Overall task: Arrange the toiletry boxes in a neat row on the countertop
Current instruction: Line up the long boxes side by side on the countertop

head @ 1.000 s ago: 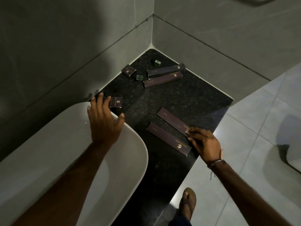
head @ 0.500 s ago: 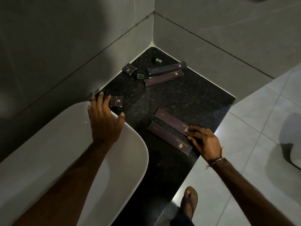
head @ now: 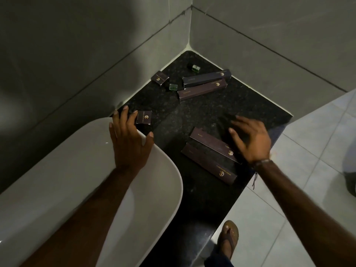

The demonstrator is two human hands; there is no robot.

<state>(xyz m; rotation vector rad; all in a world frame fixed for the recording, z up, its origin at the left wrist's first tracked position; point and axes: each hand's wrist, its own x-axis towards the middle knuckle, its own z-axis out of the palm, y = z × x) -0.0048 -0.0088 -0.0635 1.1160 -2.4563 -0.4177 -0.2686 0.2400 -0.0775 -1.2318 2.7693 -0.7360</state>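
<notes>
on the dark speckled countertop [head: 202, 116] your left hand [head: 129, 143] lay flat and spread over the rim of the white basin [head: 77, 170], gripping nothing, its fingertips just beside a small square box [head: 143, 117]. your right hand [head: 250, 139] hovered with loose, open fingers above the far end of the upper long box [head: 212, 143], holding nothing. a second long box [head: 209, 165] lay just beside it, nearer you. two more long boxes [head: 204, 81] sat side by side near the corner, with another small box [head: 159, 78] and two small green-topped bottles [head: 173, 86] close by.
</notes>
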